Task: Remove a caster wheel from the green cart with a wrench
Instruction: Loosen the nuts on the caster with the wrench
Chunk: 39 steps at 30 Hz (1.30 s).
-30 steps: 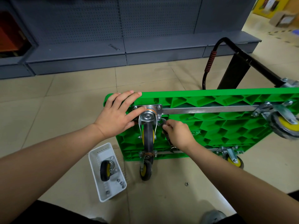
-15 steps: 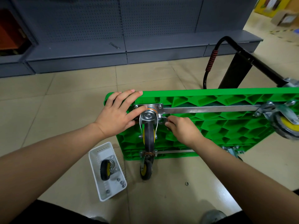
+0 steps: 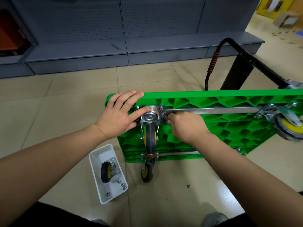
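Observation:
The green cart [image 3: 229, 128] stands on its side with its ribbed underside facing me. A black and yellow caster wheel [image 3: 150, 138] hangs from a steel mount plate [image 3: 155, 108] at the upper left corner. My left hand [image 3: 118, 117] lies flat on that corner, thumb against the plate's left side. My right hand [image 3: 186, 126] is curled at the plate's right edge and grips the wrench [image 3: 164, 119]. Only the wrench's dark head shows beside the fingertips; the hand hides its handle.
A white tray [image 3: 93, 171] on the floor at lower left holds a loose caster [image 3: 105, 172] and several nuts. One nut [image 3: 188, 186] lies on the tiles. More casters [image 3: 147, 171] [image 3: 288, 126] remain on the cart. A grey shelf base [image 3: 164, 51] carries another wrench [image 3: 115, 46].
My right hand has swung upward from below the plate to its right edge, and the wrench handle that showed under it is now covered. My left hand has stayed put.

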Available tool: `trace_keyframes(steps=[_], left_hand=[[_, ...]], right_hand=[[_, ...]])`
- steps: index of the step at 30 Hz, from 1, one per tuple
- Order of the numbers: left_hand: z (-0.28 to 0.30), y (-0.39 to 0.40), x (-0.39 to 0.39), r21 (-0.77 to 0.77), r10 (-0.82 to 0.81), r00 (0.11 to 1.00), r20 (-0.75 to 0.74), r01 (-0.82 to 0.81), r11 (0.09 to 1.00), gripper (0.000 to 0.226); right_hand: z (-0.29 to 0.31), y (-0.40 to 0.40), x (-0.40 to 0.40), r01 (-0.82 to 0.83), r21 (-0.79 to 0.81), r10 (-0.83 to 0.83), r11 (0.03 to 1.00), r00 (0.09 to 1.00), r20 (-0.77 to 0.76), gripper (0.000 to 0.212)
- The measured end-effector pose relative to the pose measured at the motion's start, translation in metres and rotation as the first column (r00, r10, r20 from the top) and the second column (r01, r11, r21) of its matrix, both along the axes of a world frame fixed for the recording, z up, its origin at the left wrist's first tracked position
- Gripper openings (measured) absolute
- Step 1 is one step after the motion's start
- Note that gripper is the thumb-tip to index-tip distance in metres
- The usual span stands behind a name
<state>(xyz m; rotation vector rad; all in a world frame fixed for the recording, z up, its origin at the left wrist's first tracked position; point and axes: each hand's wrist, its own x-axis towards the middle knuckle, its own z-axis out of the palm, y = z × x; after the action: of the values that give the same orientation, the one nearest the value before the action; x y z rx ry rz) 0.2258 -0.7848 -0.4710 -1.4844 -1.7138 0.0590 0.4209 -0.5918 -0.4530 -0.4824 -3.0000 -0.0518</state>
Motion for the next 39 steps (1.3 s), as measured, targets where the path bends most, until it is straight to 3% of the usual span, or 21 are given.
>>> trace_keyframes(steps=[3,7,11,16,25,30,33,35,39], left_hand=[[0.000,0.000,0.000,-0.008,-0.002,1.000,-0.002,0.002,1.000,0.067],[0.000,0.000,0.000,-0.014,0.000,1.000,0.000,0.000,1.000,0.068],[0.000,0.000,-0.001,-0.025,0.002,1.000,-0.002,-0.002,1.000,0.071],[0.001,0.000,0.000,-0.016,0.001,1.000,-0.005,-0.001,1.000,0.069],[0.000,-0.001,0.000,-0.009,-0.001,1.000,-0.008,0.001,1.000,0.069],[0.000,0.000,0.000,-0.005,0.000,1.000,-0.008,0.000,1.000,0.067],[0.000,0.000,0.000,-0.003,-0.001,1.000,-0.010,0.001,1.000,0.068],[0.000,0.000,0.000,-0.004,-0.001,1.000,-0.009,0.001,1.000,0.068],[0.001,0.000,0.001,-0.005,-0.001,1.000,-0.006,0.001,1.000,0.068]], right_hand=[[0.004,-0.003,0.002,0.028,0.012,-0.028,1.000,1.000,-0.011,0.019],[0.002,0.004,0.010,0.069,-0.089,-0.074,0.994,0.996,-0.051,0.020],[-0.007,0.007,0.012,0.069,-0.304,-0.105,0.950,0.989,-0.105,0.021],[-0.023,-0.004,0.009,0.104,-0.566,-0.185,0.818,0.979,-0.087,0.030],[-0.035,-0.013,-0.002,0.152,-0.656,-0.272,0.739,0.958,-0.084,0.029],[-0.030,-0.012,-0.004,0.120,-0.578,-0.204,0.807,0.976,-0.082,0.027],[-0.021,-0.014,-0.002,0.105,-0.304,-0.120,0.947,0.992,-0.031,0.013],[-0.010,-0.019,0.001,0.110,-0.060,-0.108,0.992,0.994,0.023,0.018],[0.002,-0.024,0.005,0.146,0.054,-0.148,0.988,0.988,0.036,0.027]])
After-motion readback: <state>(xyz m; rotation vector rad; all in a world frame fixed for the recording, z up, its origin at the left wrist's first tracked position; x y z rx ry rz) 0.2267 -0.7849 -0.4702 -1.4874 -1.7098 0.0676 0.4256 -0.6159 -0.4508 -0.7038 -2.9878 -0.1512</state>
